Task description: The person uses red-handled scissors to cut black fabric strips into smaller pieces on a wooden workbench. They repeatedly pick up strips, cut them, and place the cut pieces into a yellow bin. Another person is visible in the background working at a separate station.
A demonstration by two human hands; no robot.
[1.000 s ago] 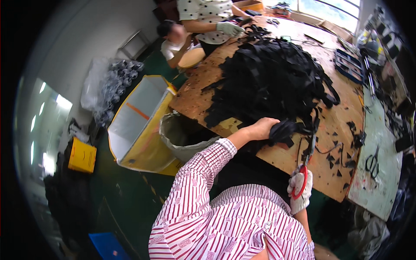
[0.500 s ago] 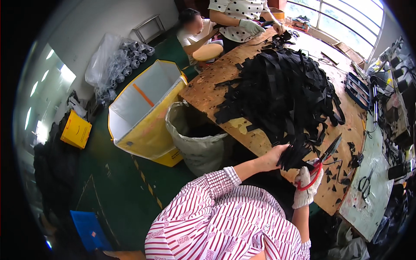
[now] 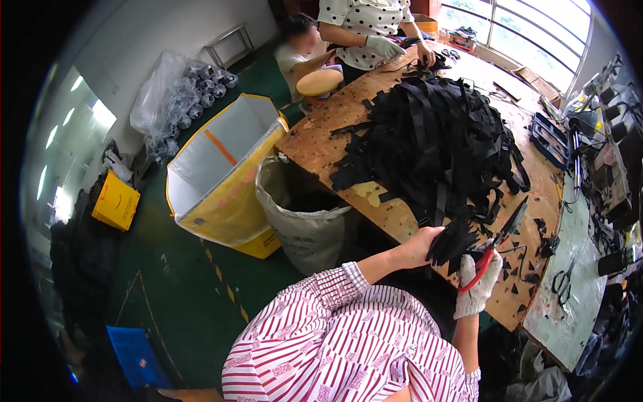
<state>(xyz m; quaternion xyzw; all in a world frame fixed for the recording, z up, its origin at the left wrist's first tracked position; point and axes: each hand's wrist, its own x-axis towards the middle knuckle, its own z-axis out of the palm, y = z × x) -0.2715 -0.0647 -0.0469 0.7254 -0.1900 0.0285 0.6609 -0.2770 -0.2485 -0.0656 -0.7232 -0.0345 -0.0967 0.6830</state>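
Observation:
My left hand (image 3: 416, 248) is bare and closed round a bundle of black fabric straps (image 3: 452, 244) at the near edge of the wooden table. In a white knit glove, my right hand (image 3: 479, 285) grips red-handled scissors (image 3: 483, 269), their dark blades angled up and to the right, parted from the bundle's ends. Just beyond both hands lies a large heap of black straps (image 3: 429, 134). Small black triangular offcuts (image 3: 516, 288) are scattered on the wood to the right of the scissors.
A grey sack (image 3: 305, 231) and a tall yellow bin (image 3: 221, 201) stand left of the table (image 3: 311, 144). Another pair of scissors (image 3: 564, 285) rests on the pale board at right. At the far end, a person with a gloved hand (image 3: 385, 47) works; someone else sits beside a round stool (image 3: 319, 82).
My hands stay nearly in place, with the scissors shifting slightly beside the bundle. Across the table, the standing person's bare hand has moved a little left and lower.

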